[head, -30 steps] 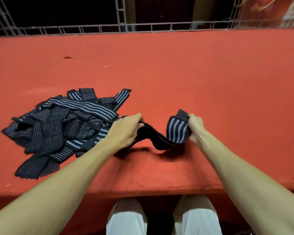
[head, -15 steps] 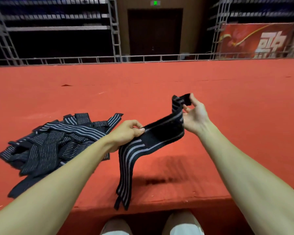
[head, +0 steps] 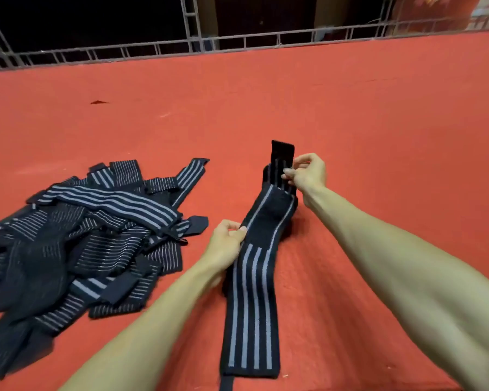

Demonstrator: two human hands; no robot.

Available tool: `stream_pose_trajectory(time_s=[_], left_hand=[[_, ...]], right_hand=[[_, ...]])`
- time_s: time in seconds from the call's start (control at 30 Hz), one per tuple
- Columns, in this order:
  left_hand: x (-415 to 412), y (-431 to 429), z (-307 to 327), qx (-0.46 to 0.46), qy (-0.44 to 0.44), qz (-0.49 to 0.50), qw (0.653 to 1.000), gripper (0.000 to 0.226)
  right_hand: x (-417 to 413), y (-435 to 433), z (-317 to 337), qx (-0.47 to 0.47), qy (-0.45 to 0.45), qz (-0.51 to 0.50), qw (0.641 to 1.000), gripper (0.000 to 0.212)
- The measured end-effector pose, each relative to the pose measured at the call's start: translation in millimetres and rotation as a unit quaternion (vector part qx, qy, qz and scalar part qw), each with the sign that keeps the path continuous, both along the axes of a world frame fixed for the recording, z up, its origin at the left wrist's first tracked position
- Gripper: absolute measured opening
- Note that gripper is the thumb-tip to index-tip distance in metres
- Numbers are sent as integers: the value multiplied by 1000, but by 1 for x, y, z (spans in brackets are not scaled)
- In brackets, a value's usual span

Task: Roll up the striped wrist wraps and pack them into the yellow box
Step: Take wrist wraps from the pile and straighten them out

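One black elastic wrist wrap [head: 251,306], four grey stripes, stretched over the red counter [head: 350,122]. Left grip [head: 226,244] pinches its mid-length edge; right grip [head: 308,173] pinches its upper end. One tangled pile of striped wraps [head: 82,235], uncountable, lies left.

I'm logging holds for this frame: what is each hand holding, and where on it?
Both hold one striped wrap. The right hand pinches it near the far end; the left hand pinches its left edge midway.

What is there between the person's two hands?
In the head view, one wrap spans the gap: the left hand pinches its edge, the right hand pinches near its far end.
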State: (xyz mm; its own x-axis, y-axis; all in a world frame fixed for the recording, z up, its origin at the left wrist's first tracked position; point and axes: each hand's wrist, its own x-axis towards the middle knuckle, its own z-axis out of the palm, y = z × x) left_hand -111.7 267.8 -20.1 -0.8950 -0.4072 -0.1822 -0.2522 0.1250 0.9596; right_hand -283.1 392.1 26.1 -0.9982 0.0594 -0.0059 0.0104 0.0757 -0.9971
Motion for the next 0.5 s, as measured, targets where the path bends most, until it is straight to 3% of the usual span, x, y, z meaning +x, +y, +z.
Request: stream_pose_trajectory(time_s=[0.1,0.17,0.27,0.33,0.5], left_hand=[[-20,-3,-23,-16,-3,35,999,9],[-27,0,-32,-38,-1,66,997,8],[-30,4,-38,-64,5,102,993,10],[-29,6,-37,-76,8,107,991,9],[-8,0,-24,-69,-21,37,997,16]], right_hand=[[-33,-22,-21,-4,-8,-15,1000,35],[-45,-31,-31,-9,-25,46,999,29],[-49,-36,-41,18,-42,129,991,42],[-44,-32,-45,27,-45,129,990,44],[4,2,-49,109,-88,160,977,15]])
